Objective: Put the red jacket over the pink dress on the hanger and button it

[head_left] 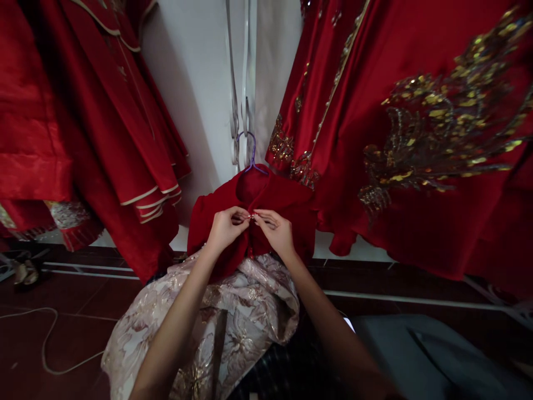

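A short red jacket (287, 194) hangs in front of me from a purple hanger (252, 153). My left hand (227, 226) pinches one front edge of it just below the neckline. From the other side, my right hand (275, 229) pinches the opposite edge, its fingertips nearly meeting the left ones. A small shiny fastener (251, 216) shows between the fingertips; its exact kind is too small to make out. Below the jacket, a pale floral brocade fabric (245, 333) with a metallic sheen lies bunched under my forearms.
Red garments with pale piping (137, 166) hang at the left. Red gowns at the right carry gold sequin embroidery (449, 111). Metal straps (233, 83) hang by the white wall. Shoes (25, 272) and a white cable (45, 333) lie on the tiled floor.
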The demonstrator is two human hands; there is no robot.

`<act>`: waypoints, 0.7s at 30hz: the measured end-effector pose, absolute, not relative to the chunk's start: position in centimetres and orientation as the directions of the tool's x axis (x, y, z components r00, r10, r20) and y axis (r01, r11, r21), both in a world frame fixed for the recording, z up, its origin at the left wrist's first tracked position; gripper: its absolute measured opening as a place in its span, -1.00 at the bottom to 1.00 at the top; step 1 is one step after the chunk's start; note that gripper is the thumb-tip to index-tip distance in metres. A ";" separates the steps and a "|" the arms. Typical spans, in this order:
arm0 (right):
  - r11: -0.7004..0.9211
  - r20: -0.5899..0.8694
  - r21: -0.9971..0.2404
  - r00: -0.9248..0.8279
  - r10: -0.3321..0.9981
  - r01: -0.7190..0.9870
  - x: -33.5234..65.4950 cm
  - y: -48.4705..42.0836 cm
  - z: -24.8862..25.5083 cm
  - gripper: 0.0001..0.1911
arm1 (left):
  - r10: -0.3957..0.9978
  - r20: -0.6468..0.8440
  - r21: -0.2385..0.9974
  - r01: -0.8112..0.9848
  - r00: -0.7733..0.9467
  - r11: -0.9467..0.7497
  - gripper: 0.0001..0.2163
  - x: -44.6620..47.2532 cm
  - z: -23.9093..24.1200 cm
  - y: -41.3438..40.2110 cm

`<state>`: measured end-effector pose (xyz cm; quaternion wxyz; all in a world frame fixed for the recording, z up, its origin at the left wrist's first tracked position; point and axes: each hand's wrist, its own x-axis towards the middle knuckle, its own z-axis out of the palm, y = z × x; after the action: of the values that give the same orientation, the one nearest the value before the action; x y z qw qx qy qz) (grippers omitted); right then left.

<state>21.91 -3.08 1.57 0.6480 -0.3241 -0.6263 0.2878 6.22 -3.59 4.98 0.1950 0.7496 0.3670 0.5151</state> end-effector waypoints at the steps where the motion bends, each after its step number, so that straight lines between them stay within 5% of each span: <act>1: 0.624 0.624 -0.781 0.056 0.779 0.028 21.8 -3.0 1.6 -0.70 | 0.748 0.629 0.664 0.355 0.210 -0.658 -0.88 6.1 5.1 -3.6; 21: 0.589 0.587 -0.808 0.097 0.804 0.001 21.1 -2.4 1.7 -0.63 | 0.686 0.688 0.547 0.452 0.235 -0.704 -0.87 6.4 4.9 -3.0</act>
<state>21.07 -2.39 1.72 0.6601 -0.3360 -0.5991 0.3041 6.40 -2.95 4.94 0.1174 0.7771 0.3662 0.4982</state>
